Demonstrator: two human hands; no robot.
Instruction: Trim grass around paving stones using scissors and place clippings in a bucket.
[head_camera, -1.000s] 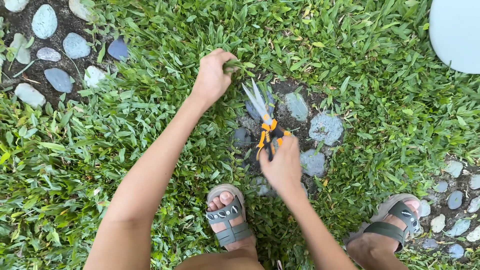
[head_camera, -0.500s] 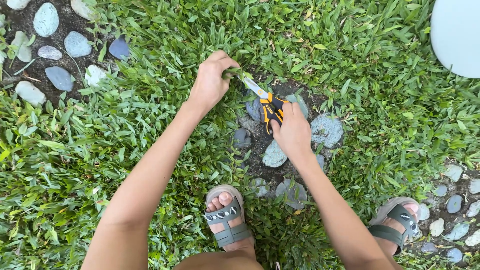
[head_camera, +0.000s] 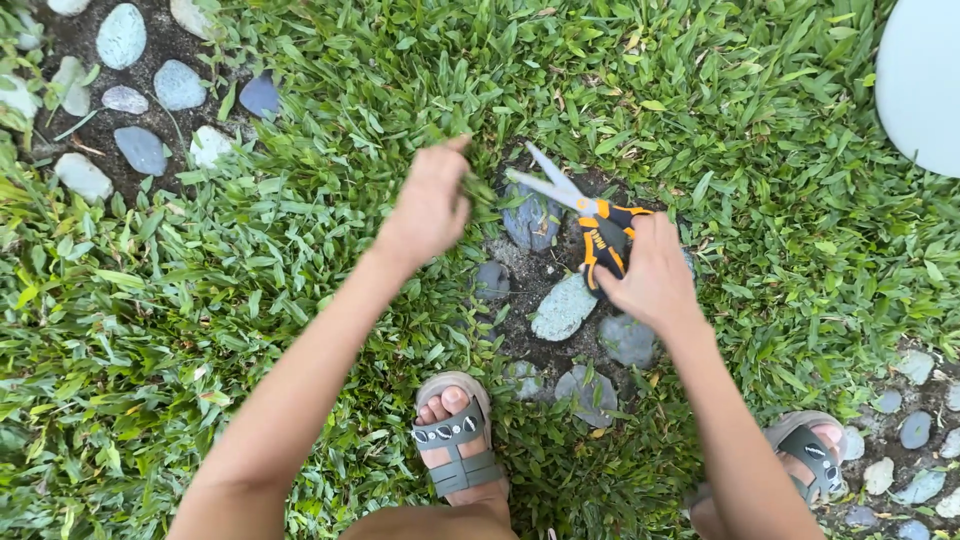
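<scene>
Now the shears (head_camera: 590, 215) have swung right, blades open, off the tuft. The right hand (head_camera: 650, 275) grips their orange handles; the left hand (head_camera: 432, 205), blurred, is closed on cut grass (head_camera: 478, 188) above the stones (head_camera: 562, 305).

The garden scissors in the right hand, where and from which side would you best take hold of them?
Grip the scissors by the orange-and-black handle loops, coming from the lower right, as the right hand does. The bare blades stand open and point up-left toward the left hand, so that end is probably best avoided.
</scene>
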